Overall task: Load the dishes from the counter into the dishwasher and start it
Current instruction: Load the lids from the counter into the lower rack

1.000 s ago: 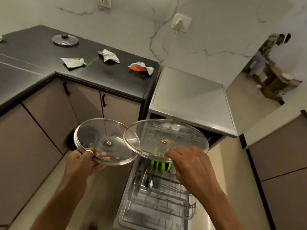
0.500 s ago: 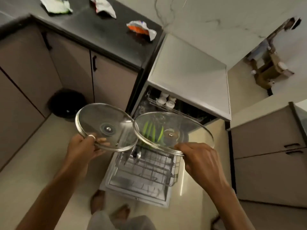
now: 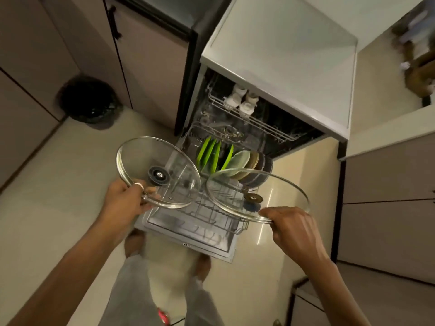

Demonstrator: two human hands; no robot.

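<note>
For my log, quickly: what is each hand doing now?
Left hand: grips the smaller glass lid.
Right hand: grips the larger glass lid.

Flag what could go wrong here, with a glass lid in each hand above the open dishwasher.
Each lid is gripped only at its rim, the left lid by the left hand, the right lid by the right hand; either could slip onto the lower rack and break. Their near rims sit close and might knock together. The plates fill the rack's back, so a lid could strike them.
</note>
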